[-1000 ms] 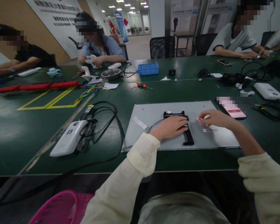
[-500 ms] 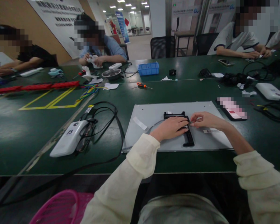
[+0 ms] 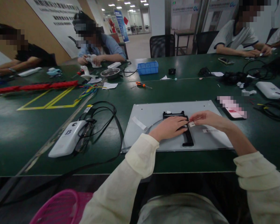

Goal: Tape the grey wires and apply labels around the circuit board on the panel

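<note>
A black plastic frame piece (image 3: 188, 138) lies on a light grey panel (image 3: 142, 109) in front of me. My left hand (image 3: 169, 127) rests palm down across it, fingers stretched out over its middle and covering part of it. At the frame's right side, my right hand (image 3: 204, 119) is closed in a pinch on a small white tag (image 3: 191, 124) with a dark mark. The fingertips of both hands almost meet there. A thin grey cable (image 3: 154, 124) runs across the panel from under my left hand.
A white power bank (image 3: 66, 138) with black cables lies left of the panel, and a phone (image 3: 234, 109) to its right. Farther back are an orange screwdriver (image 3: 141, 84), a blue basket (image 3: 147, 67) and a metal bowl (image 3: 110, 73). Other people sit across the table.
My right hand has shifted slightly left and up against the frame, and the white tag at its fingertips now shows. My left hand stays on the frame.
</note>
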Tool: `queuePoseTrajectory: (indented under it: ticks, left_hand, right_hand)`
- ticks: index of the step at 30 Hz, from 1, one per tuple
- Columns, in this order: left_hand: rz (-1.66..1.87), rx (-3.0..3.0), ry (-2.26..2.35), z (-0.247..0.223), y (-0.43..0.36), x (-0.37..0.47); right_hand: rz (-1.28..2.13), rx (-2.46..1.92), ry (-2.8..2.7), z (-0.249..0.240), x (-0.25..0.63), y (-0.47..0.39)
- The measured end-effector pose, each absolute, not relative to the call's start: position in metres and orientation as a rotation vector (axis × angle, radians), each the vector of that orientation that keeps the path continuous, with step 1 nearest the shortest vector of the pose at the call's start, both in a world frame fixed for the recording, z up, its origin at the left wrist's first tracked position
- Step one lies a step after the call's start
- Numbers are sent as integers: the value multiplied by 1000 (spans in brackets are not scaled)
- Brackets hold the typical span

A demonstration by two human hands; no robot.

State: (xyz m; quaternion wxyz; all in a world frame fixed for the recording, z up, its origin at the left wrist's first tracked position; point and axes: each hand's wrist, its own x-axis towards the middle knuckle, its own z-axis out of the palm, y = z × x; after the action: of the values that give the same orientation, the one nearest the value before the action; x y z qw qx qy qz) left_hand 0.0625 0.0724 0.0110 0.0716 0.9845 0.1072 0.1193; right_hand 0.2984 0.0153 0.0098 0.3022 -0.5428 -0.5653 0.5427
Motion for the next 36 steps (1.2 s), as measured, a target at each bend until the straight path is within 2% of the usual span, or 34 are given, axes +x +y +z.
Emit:
queuePoseTrajectory:
  ticks: [7,12,31,36]
  left_hand:
    - [330,2947,357,13,71,63]
    - [315,2927,454,15,68,63]
    - [305,2989,280,19,68,60]
    - [311,3005,274,17,68,61]
  right_hand:
    - [1412,-1555,-1416,4,298,14]
    - [1368,-1610,-1616,5,298,14]
    - [732,-1525,-1979,-1,283,15]
    - [801,-1489,-1992,-4,286,14]
